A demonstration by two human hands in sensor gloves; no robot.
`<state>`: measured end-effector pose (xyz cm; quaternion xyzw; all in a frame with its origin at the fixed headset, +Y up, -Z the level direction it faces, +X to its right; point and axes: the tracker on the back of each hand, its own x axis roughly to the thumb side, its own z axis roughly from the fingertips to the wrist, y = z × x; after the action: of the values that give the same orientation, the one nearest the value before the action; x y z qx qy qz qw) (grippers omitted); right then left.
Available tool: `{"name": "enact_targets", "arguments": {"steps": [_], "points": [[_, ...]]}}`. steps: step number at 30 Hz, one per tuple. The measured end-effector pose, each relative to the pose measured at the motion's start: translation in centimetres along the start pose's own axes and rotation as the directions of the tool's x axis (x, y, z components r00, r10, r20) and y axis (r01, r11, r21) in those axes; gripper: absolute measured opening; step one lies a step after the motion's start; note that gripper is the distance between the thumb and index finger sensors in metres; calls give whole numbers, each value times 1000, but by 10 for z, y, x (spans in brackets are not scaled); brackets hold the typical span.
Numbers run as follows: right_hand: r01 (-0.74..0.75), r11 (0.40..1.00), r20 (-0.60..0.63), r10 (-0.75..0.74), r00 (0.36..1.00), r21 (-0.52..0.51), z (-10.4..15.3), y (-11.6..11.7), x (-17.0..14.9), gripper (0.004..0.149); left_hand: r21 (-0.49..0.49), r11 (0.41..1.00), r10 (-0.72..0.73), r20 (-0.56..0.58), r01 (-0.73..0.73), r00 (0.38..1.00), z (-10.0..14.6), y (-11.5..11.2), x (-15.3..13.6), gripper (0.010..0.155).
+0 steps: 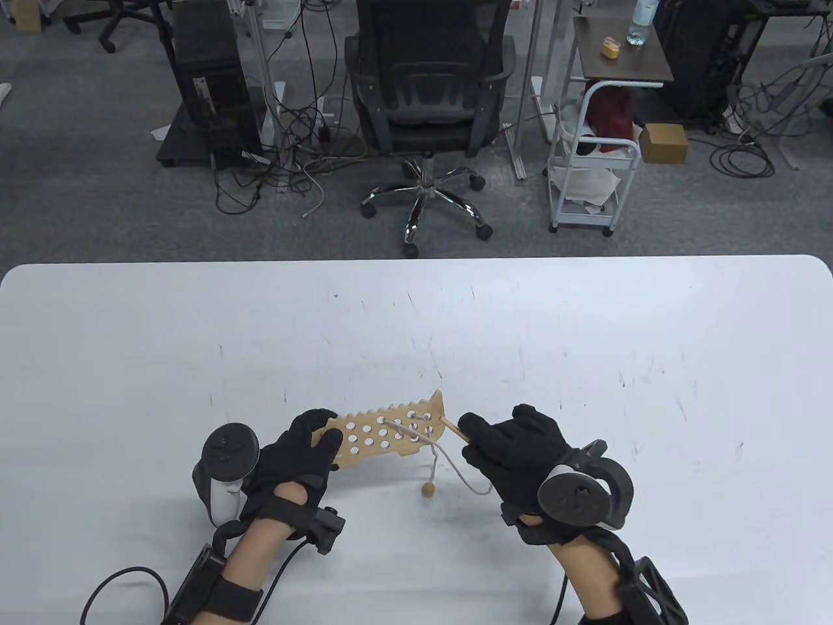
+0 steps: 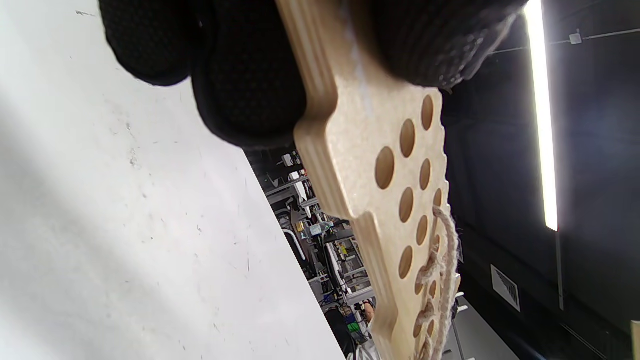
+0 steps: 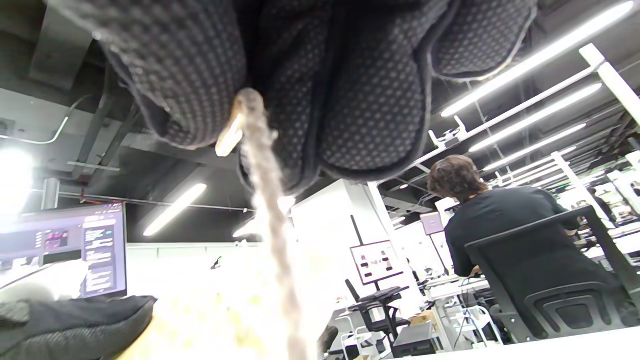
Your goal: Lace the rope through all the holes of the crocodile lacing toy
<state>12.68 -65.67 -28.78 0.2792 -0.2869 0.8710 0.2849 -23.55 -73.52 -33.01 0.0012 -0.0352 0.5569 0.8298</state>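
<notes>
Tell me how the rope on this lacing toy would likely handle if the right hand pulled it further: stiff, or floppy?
Probably floppy: the rope sags in a loose curve between the crocodile board and the right hand. Its twisted strands look rough in the left wrist view, so likely not slippery. The wooden needle pinched at its end looks stiff, and the bead might roll.

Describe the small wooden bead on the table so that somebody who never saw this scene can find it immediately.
Start at the white table, near its front edge, between the two gloved hands. Below the wooden crocodile board, the bead hangs at the end of the rope. It is the only small round tan ball there.
</notes>
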Motion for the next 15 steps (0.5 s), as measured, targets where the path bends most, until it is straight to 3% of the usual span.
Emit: {"name": "enact_targets", "arguments": {"steps": [15], "points": [[-90,991,48,85,995,102,4,22,21,37,-63,997,-49,59,52,997,8,-21,14,54]]}}
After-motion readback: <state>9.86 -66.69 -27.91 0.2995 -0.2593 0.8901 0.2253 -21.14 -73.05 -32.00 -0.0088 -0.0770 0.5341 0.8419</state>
